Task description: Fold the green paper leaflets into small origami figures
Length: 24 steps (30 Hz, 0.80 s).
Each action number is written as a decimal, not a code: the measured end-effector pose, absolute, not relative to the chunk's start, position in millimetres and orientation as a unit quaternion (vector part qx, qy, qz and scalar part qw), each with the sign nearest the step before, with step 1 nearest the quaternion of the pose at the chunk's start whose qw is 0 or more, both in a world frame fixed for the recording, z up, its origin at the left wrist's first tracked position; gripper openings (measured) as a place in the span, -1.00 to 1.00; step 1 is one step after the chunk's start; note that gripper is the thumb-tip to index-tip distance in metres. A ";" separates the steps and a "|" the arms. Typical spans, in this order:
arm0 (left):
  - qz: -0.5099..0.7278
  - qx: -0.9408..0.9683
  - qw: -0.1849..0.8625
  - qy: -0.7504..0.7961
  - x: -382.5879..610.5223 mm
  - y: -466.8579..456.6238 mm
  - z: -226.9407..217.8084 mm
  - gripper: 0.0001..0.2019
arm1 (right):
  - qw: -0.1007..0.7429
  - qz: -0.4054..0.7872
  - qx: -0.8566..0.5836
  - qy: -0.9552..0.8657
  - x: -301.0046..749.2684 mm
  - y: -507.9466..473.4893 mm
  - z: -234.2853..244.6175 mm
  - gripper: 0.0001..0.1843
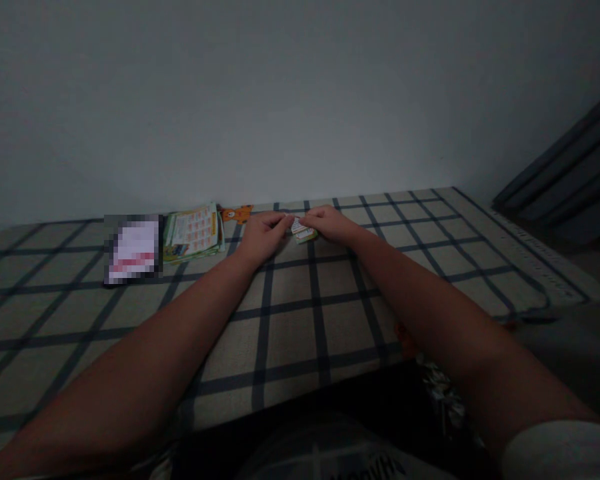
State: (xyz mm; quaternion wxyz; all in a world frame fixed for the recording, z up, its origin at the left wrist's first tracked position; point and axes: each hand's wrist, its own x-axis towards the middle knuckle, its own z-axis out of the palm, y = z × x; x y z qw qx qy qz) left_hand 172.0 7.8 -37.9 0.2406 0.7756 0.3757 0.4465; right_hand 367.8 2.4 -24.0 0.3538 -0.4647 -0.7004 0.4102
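Both arms reach far out across a checked tablecloth [290, 320]. My left hand [263, 232] and my right hand [330, 223] meet near the wall, fingers pinched on a small stack of cards [303, 231] that rests on the cloth between them. The cards show white and green print. Each hand grips one side of the stack.
A pile of green and orange printed booklets [193, 232] lies left of the hands, with a blurred white sheet [133, 250] further left. A small orange figure [237, 214] sits by the wall. The table edge drops off at the right, beside dark panels [565, 180].
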 end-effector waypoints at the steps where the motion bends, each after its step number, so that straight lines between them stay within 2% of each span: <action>1: 0.443 0.781 0.233 0.373 172.2 8.4 -38.6 -0.62 | 0.349 0.404 -0.465 -0.706 367.8 1.1 -23.1 -0.67; 9: 0.438 0.770 0.260 0.384 173.0 10.3 -42.4 -0.64 | 0.336 0.352 -0.456 -0.745 369.9 0.0 -25.3 -0.61; 16: 0.438 0.772 0.261 0.380 172.1 10.7 -41.2 -0.59 | 0.352 0.398 -0.464 -0.709 369.1 1.4 -25.9 -0.64; 24: 0.425 0.799 0.232 0.357 174.4 10.1 -40.9 -0.58 | 0.342 0.364 -0.474 -0.725 368.0 -0.6 -25.5 -0.64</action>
